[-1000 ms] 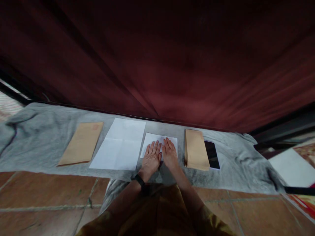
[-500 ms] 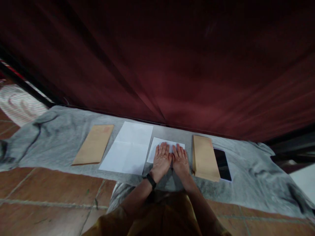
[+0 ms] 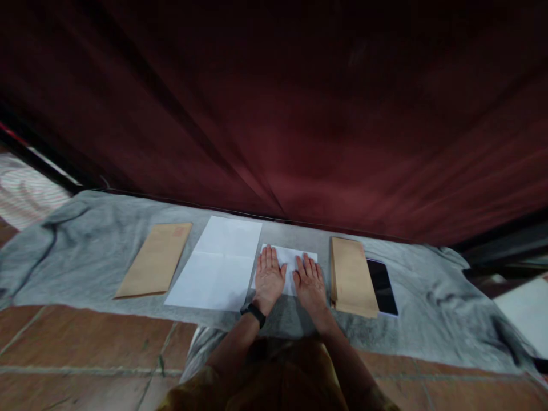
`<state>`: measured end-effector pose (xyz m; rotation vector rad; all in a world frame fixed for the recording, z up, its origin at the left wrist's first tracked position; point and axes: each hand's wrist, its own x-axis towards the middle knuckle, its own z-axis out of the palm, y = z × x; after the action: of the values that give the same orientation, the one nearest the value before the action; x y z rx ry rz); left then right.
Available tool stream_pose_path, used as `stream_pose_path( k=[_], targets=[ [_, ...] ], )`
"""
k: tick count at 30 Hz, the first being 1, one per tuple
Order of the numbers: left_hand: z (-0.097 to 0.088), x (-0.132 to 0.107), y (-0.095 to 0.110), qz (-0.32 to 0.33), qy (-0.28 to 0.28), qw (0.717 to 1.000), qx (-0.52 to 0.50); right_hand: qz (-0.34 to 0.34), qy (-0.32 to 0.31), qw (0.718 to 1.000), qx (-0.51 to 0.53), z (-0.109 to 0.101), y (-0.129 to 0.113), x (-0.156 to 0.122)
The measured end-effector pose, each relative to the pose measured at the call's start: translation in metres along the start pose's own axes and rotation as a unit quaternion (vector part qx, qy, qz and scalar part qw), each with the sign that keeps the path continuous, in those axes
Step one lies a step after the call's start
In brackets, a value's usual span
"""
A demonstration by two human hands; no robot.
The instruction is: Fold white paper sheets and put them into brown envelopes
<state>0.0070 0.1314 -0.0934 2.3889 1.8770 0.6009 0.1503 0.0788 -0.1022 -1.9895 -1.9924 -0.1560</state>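
My left hand (image 3: 269, 276) and my right hand (image 3: 310, 281) lie flat, fingers stretched out, on a small folded white sheet (image 3: 291, 258) in the middle of a grey cloth (image 3: 85, 240). The hands are a little apart, one on each side of the sheet. A black band sits on my left wrist. To the left lies a larger white paper (image 3: 218, 264) with fold creases, and beyond it a single brown envelope (image 3: 155, 260). A stack of brown envelopes (image 3: 351, 276) lies just right of my right hand.
A dark phone (image 3: 382, 278) lies beside the envelope stack. A dark red curtain (image 3: 299, 114) hangs right behind the cloth. Brown floor tiles (image 3: 77, 348) run along the near side. A white sheet (image 3: 526, 308) shows at the far right.
My hands, side by side and touching half a second ago, have slid apart across the folded sheet, the left one moving left. The view has shifted slightly.
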Motion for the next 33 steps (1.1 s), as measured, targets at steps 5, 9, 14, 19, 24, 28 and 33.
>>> stream_pose_path(
  k=[5,9,14,19,24,28,33],
  targets=[
    [0.001,-0.006,-0.003,-0.013,0.023,0.999,-0.023,0.015,0.011,1.0,0.01,0.001,-0.001,0.001],
    [0.002,-0.013,-0.012,-0.053,-0.007,0.996,-0.064,0.03,0.008,0.999,0.017,0.002,-0.001,0.003],
    [-0.002,-0.011,-0.032,-0.103,-0.045,0.987,-0.115,0.031,0.005,0.999,0.018,0.002,-0.001,0.004],
    [-0.022,-0.014,-0.034,-0.078,-0.074,0.992,-0.062,0.029,-0.007,0.999,0.021,0.001,0.001,0.003],
    [-0.046,-0.013,-0.024,-0.077,-0.106,0.991,0.005,0.024,-0.016,0.999,0.024,0.0,0.002,0.003],
    [-0.062,0.005,-0.027,-0.121,-0.135,0.982,-0.043,0.026,-0.009,0.999,0.024,-0.001,0.002,0.003],
    [-0.075,0.021,-0.034,-0.204,-0.154,0.958,-0.133,0.017,0.001,1.0,0.026,-0.001,0.002,0.002]
  ],
)
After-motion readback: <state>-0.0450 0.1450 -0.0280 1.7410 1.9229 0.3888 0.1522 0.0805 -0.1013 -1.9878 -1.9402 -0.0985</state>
